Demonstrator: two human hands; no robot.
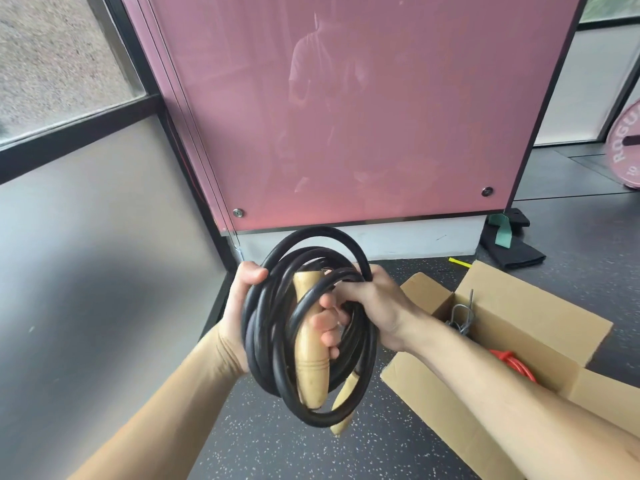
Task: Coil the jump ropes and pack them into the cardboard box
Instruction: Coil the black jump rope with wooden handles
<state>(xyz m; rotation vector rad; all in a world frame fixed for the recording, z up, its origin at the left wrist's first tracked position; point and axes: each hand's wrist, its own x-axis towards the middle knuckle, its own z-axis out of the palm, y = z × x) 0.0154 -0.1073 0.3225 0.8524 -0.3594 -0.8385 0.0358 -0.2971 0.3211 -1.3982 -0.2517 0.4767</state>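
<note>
A black jump rope (266, 327) is wound into a coil of several loops and held upright in front of me. Two light wooden handles belong to it: one handle (310, 348) lies across the coil's middle, the other handle (343, 403) hangs at its lower right. My left hand (239, 306) grips the coil's left side, thumb over the top. My right hand (370, 306) grips the loops at the right, its fingers curled round the rope beside the upper handle. An open cardboard box (512, 310) stands on the floor at the right, holding an orange rope (509, 358) and a grey rope (460, 318).
A pink glass panel (346, 116) with a white base rises straight ahead. Dark speckled floor (277, 452) lies below. Black fabric with a teal strap (504, 233) lies behind the box. A pink weight plate (627, 147) leans at the far right. A window wall runs along the left.
</note>
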